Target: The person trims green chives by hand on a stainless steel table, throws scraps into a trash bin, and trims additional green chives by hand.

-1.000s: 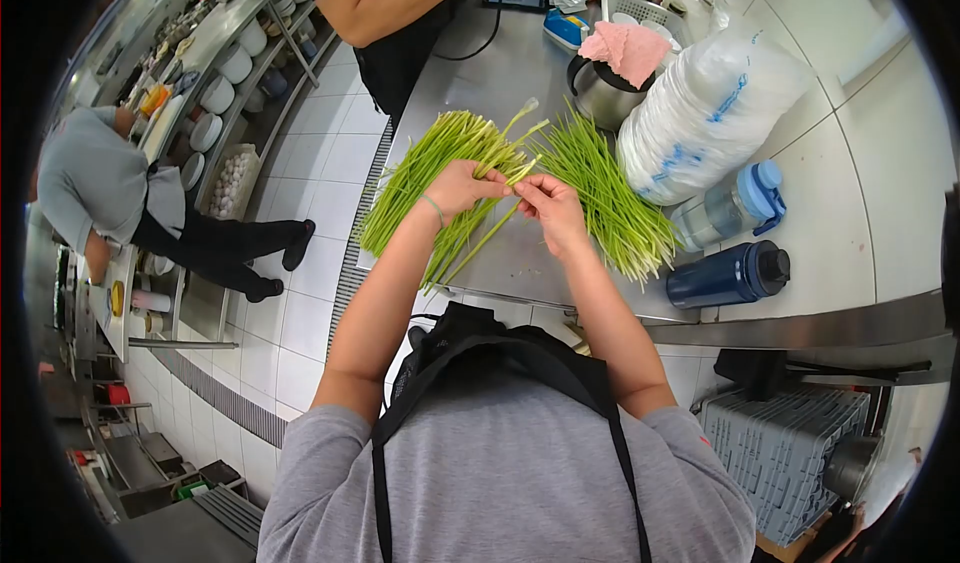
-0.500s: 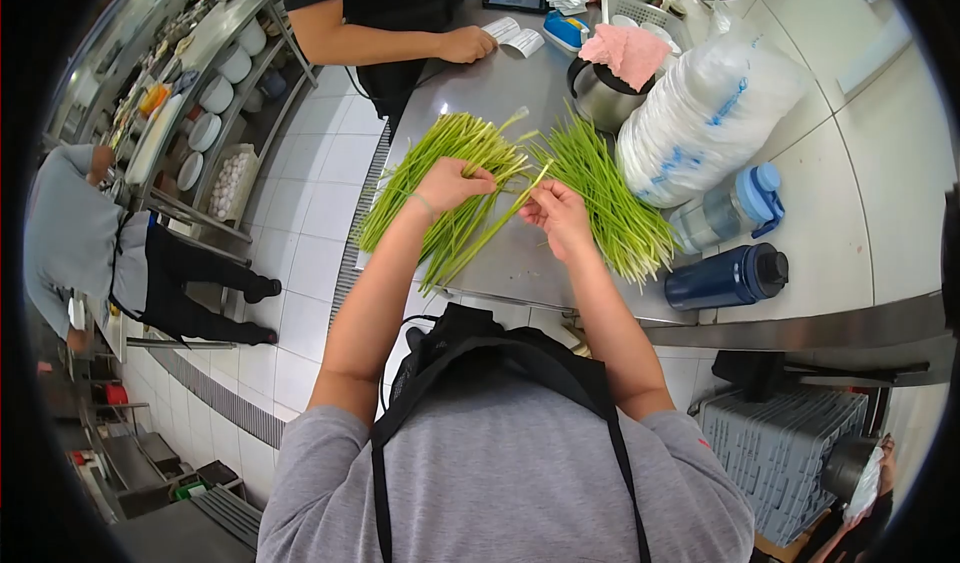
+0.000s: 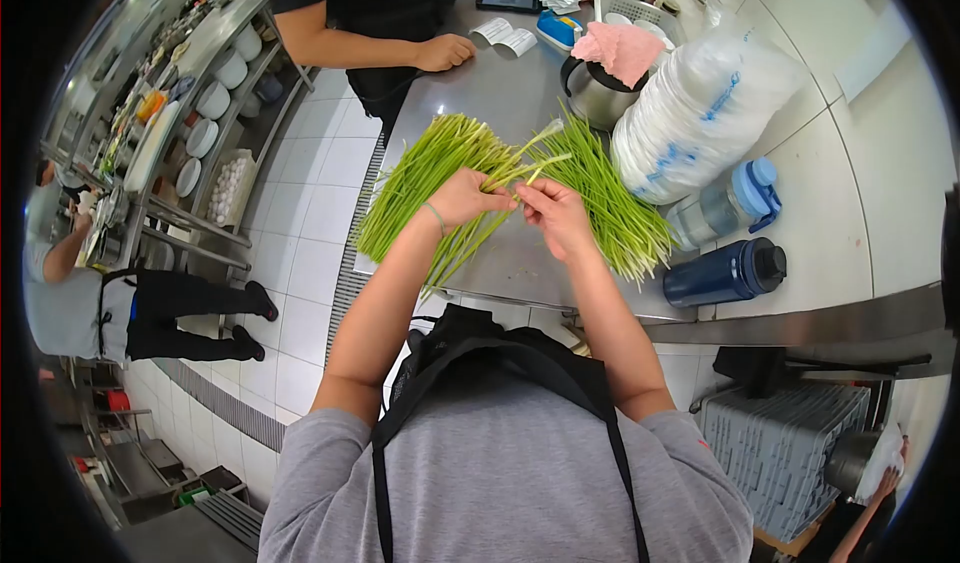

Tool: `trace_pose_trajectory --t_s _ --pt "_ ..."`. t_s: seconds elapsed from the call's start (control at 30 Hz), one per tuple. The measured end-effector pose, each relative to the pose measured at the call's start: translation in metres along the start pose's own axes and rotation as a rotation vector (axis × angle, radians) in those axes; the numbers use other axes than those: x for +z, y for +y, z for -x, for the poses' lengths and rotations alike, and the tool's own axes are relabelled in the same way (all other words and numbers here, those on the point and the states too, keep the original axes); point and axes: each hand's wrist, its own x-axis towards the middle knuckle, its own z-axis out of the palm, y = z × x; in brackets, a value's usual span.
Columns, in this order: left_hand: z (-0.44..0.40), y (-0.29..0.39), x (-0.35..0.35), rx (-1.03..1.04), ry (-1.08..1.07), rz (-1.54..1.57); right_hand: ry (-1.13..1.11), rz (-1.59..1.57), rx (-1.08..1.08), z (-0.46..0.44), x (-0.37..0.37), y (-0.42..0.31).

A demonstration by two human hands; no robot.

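Hands were apart, now touching: fingers of left hand (image 3: 465,200) and right hand (image 3: 556,215) pinching green stems (image 3: 503,176) between left pile (image 3: 420,195) and right pile (image 3: 618,211), over table (image 3: 522,261). Looks like two-handed work resumed.

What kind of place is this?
It looks like a kitchen, maybe a restaurant's. There are white bowls on shelves, and a steel table with piles of green stalks on it.
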Motion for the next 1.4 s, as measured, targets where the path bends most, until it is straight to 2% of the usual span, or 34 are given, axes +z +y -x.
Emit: trace_pose_trajectory --t_s 0.1,0.17,0.23,0.33,0.37,0.43,0.47,0.53,0.57,0.63,0.7,0.77,0.83,0.97,1.07,1.13,1.17,1.2,1.23,1.3,1.33,1.4 --pt "0.007 0.005 0.0 -0.02 0.011 0.015 0.036 -0.104 -0.069 -0.008 -0.003 -0.001" --pt "0.006 -0.009 -0.008 -0.004 0.022 -0.05 0.175 -0.271 -0.151 -0.01 -0.006 -0.011" --pt "0.013 -0.005 -0.012 0.01 0.033 -0.112 0.223 -0.281 -0.168 -0.012 -0.016 -0.015" --pt "0.022 -0.001 -0.016 -0.091 0.097 -0.029 0.042 0.696 0.078 -0.009 -0.024 -0.01" --pt "0.019 -0.003 -0.016 -0.111 0.099 -0.057 0.038 0.699 0.081 -0.008 -0.023 -0.004" --pt "0.015 -0.004 -0.013 -0.131 0.103 -0.084 -0.005 0.349 0.028 -0.002 -0.013 0.007" --pt "0.011 -0.003 -0.009 -0.096 0.064 -0.108 -0.01 0.351 0.029 -0.002 -0.009 0.009" --pt "0.009 -0.006 -0.007 -0.067 0.025 -0.132 0.039 -0.004 0.02 0.001 -0.002 0.011" --pt "0.007 -0.008 -0.007 -0.075 0.076 -0.107 0.041 -0.006 0.02 0.001 -0.004 0.013" --pt "-0.004 -0.018 -0.011 -0.078 0.117 -0.086 0.176 0.116 0.021 -0.002 -0.011 0.017" --pt "-0.015 -0.035 -0.024 -0.005 0.355 -0.326 0.22 0.172 0.037 -0.001 -0.019 0.02" --pt "-0.025 -0.043 -0.024 -0.017 0.366 -0.433 0.255 0.228 0.054 -0.002 -0.023 0.022" --pt "-0.03 -0.038 -0.007 0.035 0.396 -0.728 0.26 0.488 0.132 -0.003 -0.026 0.026" --pt "-0.035 -0.037 0.019 -0.122 0.434 -0.881 0.277 0.627 0.09 -0.007 -0.027 0.036" --pt "-0.039 -0.04 0.008 -0.045 0.429 -0.79 0.257 0.678 -0.06 -0.014 -0.033 0.036" --pt "-0.035 -0.035 0.001 0.005 0.416 -0.725 0.248 0.356 0.002 -0.007 -0.023 0.022" --pt "-0.033 -0.029 -0.003 0.01 0.319 -0.601 0.252 0.351 0.004 -0.004 -0.017 0.016" --pt "-0.029 -0.023 -0.005 0.013 0.222 -0.475 0.219 0.145 0.026 -0.004 -0.012 0.009" --pt "-0.026 -0.019 -0.006 0.012 0.22 -0.475 0.183 -0.059 0.045 -0.006 -0.009 0.005" --pt "-0.022 -0.013 -0.006 0.028 0.056 -0.381 0.155 -0.119 0.005 -0.012 -0.011 0.005" --pt "-0.018 -0.012 -0.006 0.025 0.057 -0.38 0.125 -0.179 -0.036 -0.014 -0.011 0.006" --pt "-0.012 -0.01 -0.005 -0.005 -0.008 -0.165 0.135 -0.172 -0.034 -0.012 -0.013 0.003"
